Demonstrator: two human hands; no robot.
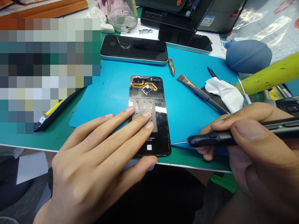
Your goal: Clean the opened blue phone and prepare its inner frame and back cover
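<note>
A black phone back cover (pixel 161 127) lies inner side up at the front edge of the blue mat. It carries an orange flex cable (pixel 153 85), a grey speckled pad and a small white square label. My left hand (pixel 93 158) rests on it with outstretched fingers, the fingertips on the pad and left edge, the thumb by the bottom edge. My right hand (pixel 254 140) grips a black pen-shaped tool (pixel 210 139) with a thin metal tip. That tip is at the cover's lower right edge; whether it touches is too fine to tell.
Behind the cover lies a dark-screened phone (pixel 134 49), with another phone (pixel 187 42) farther back. Right of the cover are a small brush head (pixel 171 66), a long-handled brush (pixel 198 91), a crumpled white tissue (pixel 221 93) and a blue air blower (pixel 249 56). A glass jar (pixel 122 15) stands behind.
</note>
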